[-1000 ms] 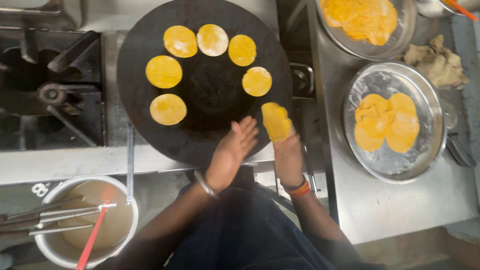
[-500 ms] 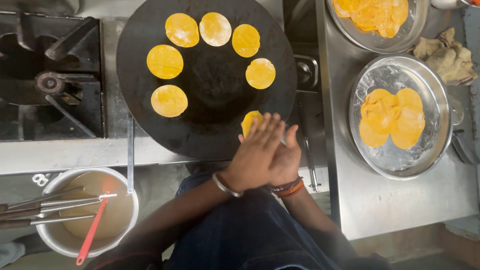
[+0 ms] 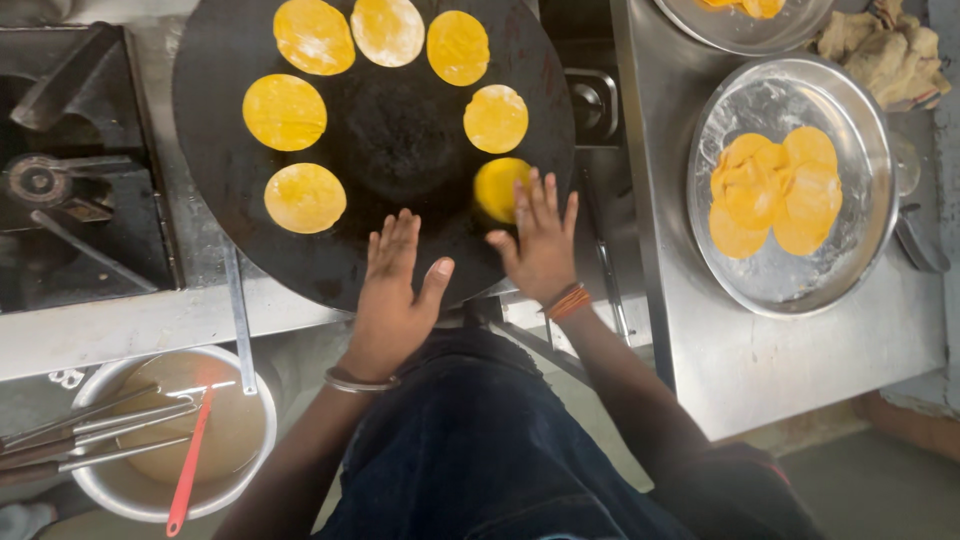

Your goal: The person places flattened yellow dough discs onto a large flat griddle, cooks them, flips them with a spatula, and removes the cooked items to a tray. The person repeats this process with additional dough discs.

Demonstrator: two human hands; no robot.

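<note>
Left hand [image 3: 395, 290] hovers flat, fingers together, over the black round griddle [image 3: 400, 140]. Right hand [image 3: 540, 240], fingers spread, touches a yellow dough disc [image 3: 497, 185] beneath its fingertips. A steel tray [image 3: 800, 285] of discs sits right on a steel counter.

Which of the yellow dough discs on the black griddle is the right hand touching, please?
The lowest-right disc: the right hand's fingertips rest on it, while the other six lie untouched.

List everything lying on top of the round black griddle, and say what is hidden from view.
On the black griddle lie seven yellow dough discs. The right hand covers part of the seventh disc; the left hand hides some of the near rim.
</note>
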